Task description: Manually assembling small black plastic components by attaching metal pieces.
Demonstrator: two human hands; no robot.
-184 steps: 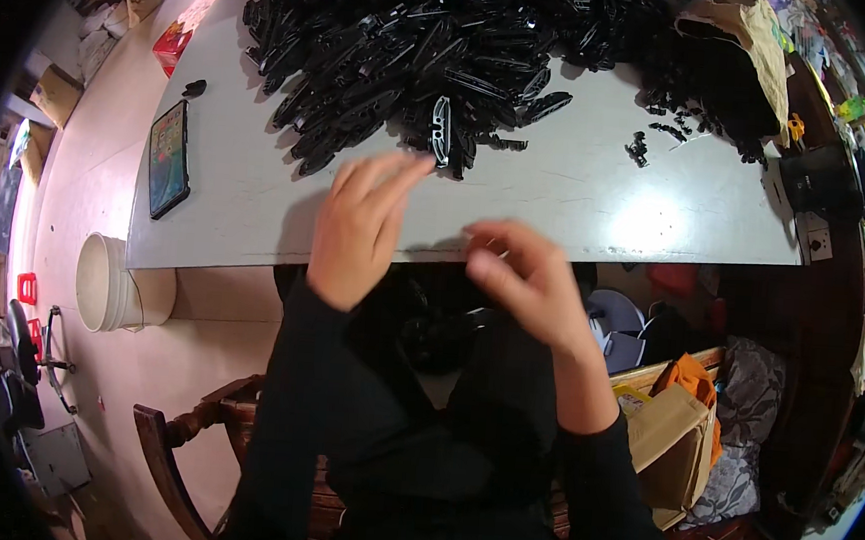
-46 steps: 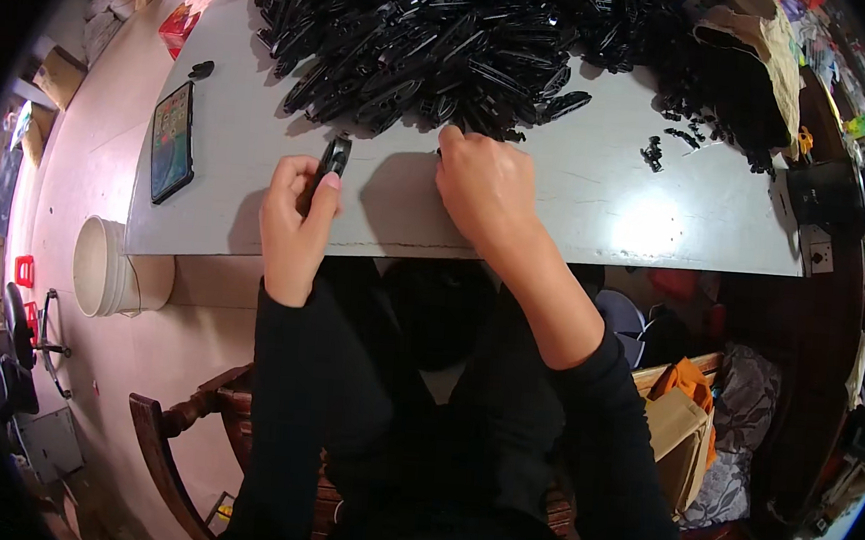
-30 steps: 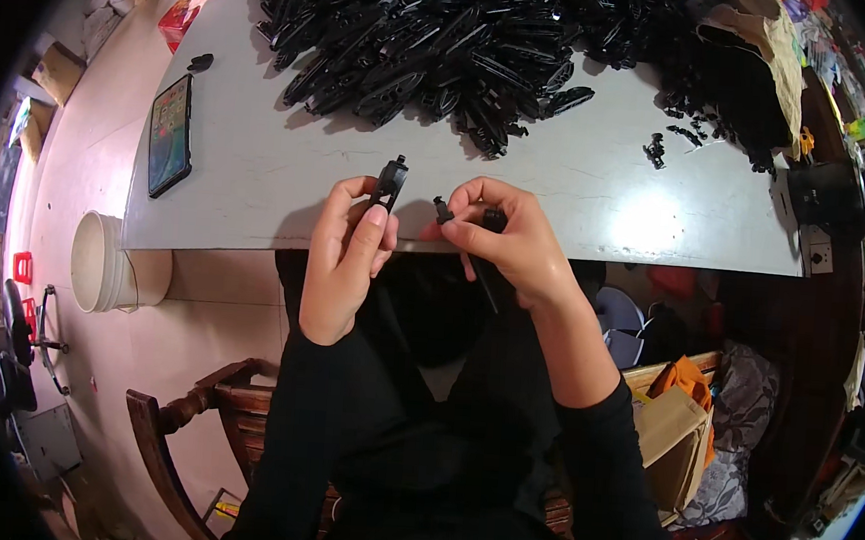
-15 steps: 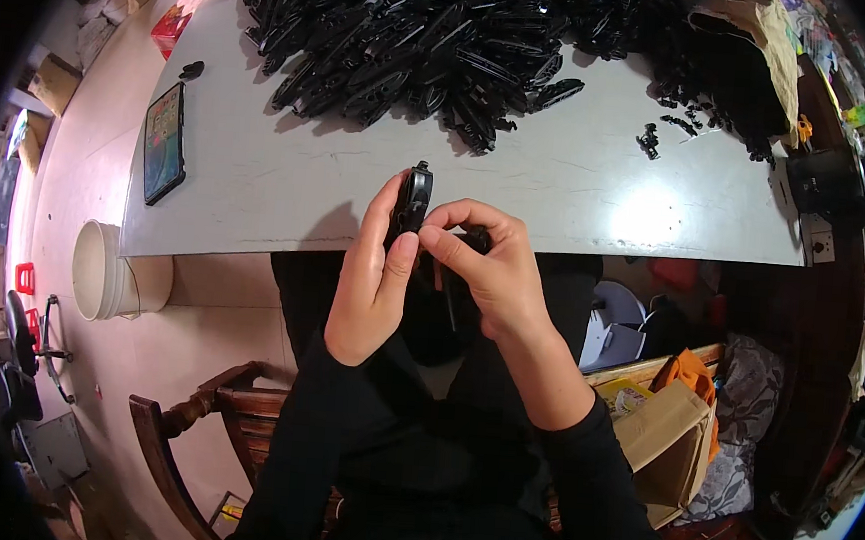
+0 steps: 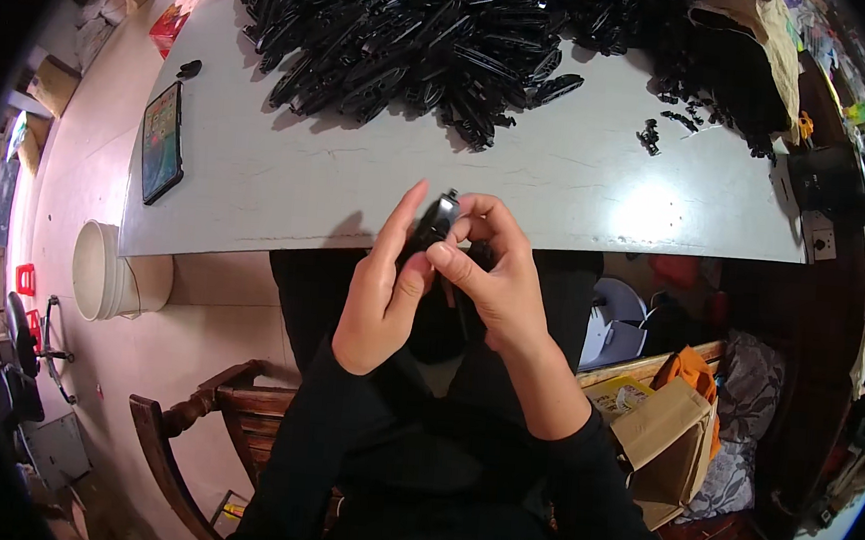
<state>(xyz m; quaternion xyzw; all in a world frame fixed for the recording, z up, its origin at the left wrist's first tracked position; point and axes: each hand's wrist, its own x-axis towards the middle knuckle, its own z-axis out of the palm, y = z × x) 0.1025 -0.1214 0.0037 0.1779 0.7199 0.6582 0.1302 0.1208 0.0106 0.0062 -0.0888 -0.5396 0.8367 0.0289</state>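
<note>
Just above the front edge of the grey table (image 5: 288, 180), a glossy black plastic part (image 5: 443, 214) stands tilted between my two hands. My left hand (image 5: 375, 306) braces it from the left, thumb against its lower end and fingers stretched upward. With thumb and bent fingers, my right hand (image 5: 502, 280) grips it from the other side. The part's lower end is hidden by my thumbs. Something dark shows under my right fingers, too covered to name. Farther back lies a big heap of similar long black plastic parts (image 5: 398, 52).
Small black pieces (image 5: 648, 137) are scattered at the right, beside an open brown paper bag (image 5: 784, 54). A phone (image 5: 162, 146) lies near the left edge. On the floor stand a pale bucket (image 5: 101, 272) and a wooden chair (image 5: 203, 394). A cardboard box (image 5: 667, 437) sits at lower right.
The black part has moved slightly down and right and tipped to the right. My right fingers have come up along its side, and my left fingers have moved right with it.
</note>
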